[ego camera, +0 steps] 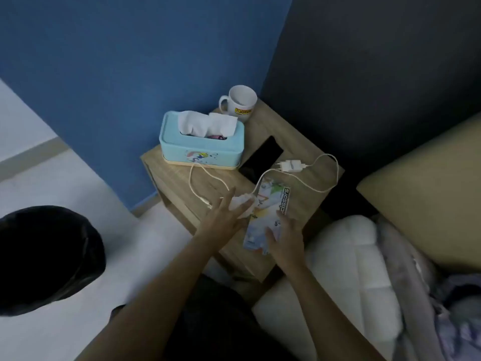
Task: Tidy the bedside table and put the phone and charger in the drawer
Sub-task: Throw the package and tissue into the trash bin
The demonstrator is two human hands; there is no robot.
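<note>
The wooden bedside table (pixel 291 131) stands in the corner. A black phone (pixel 263 157) lies flat on it, with a white charger plug (pixel 291 165) just to its right. The charger's white cable (pixel 325 183) loops across the tabletop. My right hand (pixel 285 237) grips the near end of a colourful scissors package (pixel 270 207). My left hand (pixel 223 217) has its fingers spread and pinches a crumpled white tissue (pixel 242 204) beside the package. No drawer front is visible from this angle.
A light blue tissue box (pixel 205 149) and a white mug (pixel 240 101) stand at the back of the table. A black-lined bin (pixel 46 259) sits on the floor at left. The bed with white pillows (pixel 351 269) lies at right.
</note>
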